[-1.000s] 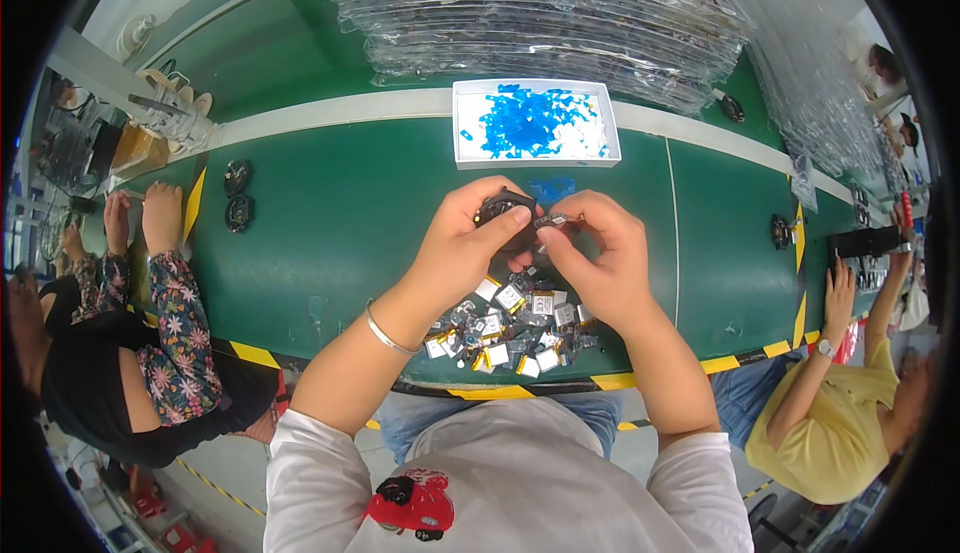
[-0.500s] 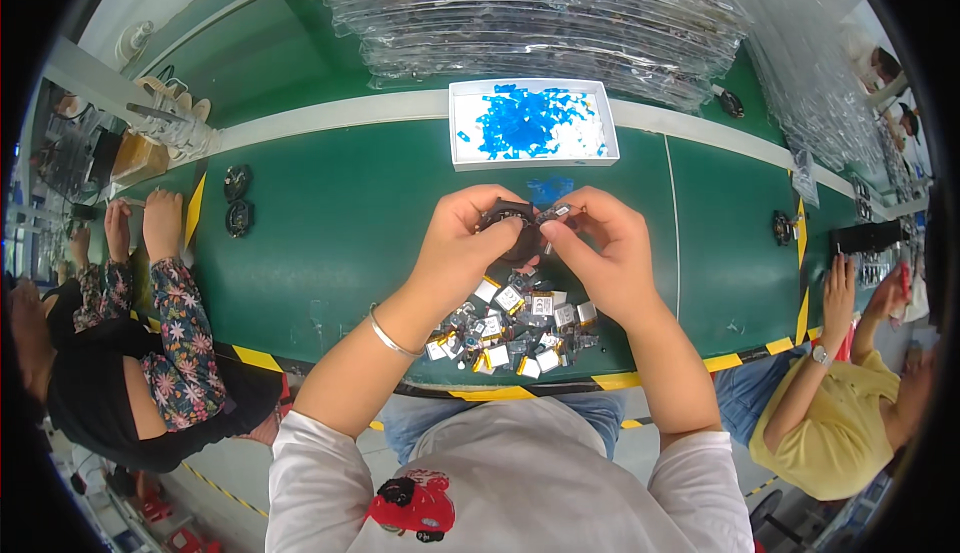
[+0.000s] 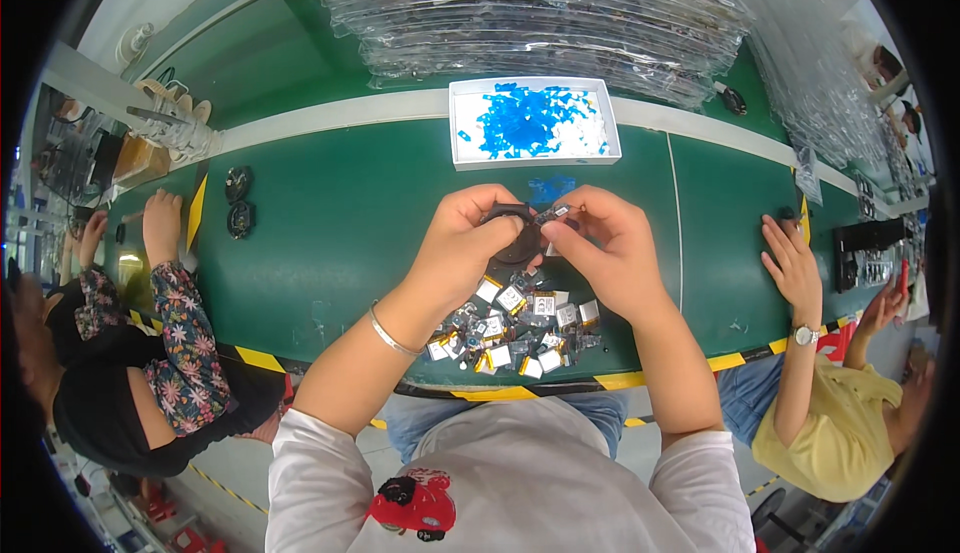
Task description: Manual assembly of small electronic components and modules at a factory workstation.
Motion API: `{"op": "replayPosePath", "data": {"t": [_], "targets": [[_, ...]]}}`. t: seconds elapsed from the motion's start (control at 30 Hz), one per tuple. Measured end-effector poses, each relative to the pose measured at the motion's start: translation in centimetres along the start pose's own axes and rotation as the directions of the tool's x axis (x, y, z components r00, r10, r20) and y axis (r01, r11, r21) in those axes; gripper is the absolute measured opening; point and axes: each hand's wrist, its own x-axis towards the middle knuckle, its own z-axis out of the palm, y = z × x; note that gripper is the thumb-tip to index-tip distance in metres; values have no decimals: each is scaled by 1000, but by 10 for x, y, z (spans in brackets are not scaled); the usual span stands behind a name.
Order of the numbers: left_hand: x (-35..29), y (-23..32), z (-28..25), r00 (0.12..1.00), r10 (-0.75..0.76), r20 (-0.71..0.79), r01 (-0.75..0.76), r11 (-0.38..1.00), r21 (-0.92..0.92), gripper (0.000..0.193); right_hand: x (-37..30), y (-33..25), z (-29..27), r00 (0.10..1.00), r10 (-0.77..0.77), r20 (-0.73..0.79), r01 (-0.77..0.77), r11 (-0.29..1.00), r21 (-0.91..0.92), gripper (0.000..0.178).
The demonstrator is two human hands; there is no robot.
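Note:
My left hand [image 3: 462, 238] is closed around a round black watch case [image 3: 518, 246], its thumb pressed onto the open inside. A small part like a circuit board [image 3: 553, 214] is pinched in my right hand [image 3: 608, 248], right at the case's edge. My fingers partly hide both the case and the part, so whether they are joined I cannot tell. Just below my hands, near the table's front edge, a loose pile of small silver batteries [image 3: 545, 305] and dark bits is spread out.
Beyond my hands stands a shallow white box [image 3: 540, 162] with blue film scraps [image 3: 530, 123]; more blue film [image 3: 552, 189] lies before it. Clear plastic trays [image 3: 530, 33] are stacked behind. Black watch parts [image 3: 239, 219] lie left. Co-workers' hands [image 3: 796, 271] [image 3: 162, 228] rest at both sides.
My hands stay almost in place, still at the watch case. At the right, a co-worker's hand has reached forward over the table to the dark part there. The left co-worker's farther hand has drawn back.

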Motion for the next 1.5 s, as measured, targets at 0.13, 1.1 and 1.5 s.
{"op": "replayPosePath", "data": {"t": [0.13,1.1,1.5], "targets": [[-1,6,5,999,-14,-29,13,1000,-22,14,3,4,-15,992,115,45,-122,977,174,13],[-4,12,6,977,-186,-102,184,982,-35,22,6,-6,-26,980,193,-39,-179,955,235,12],[-7,8,7,977,-191,93,171,967,189,15,-3,2,-8,985,-126,-119,118,990,-71,12]]}}
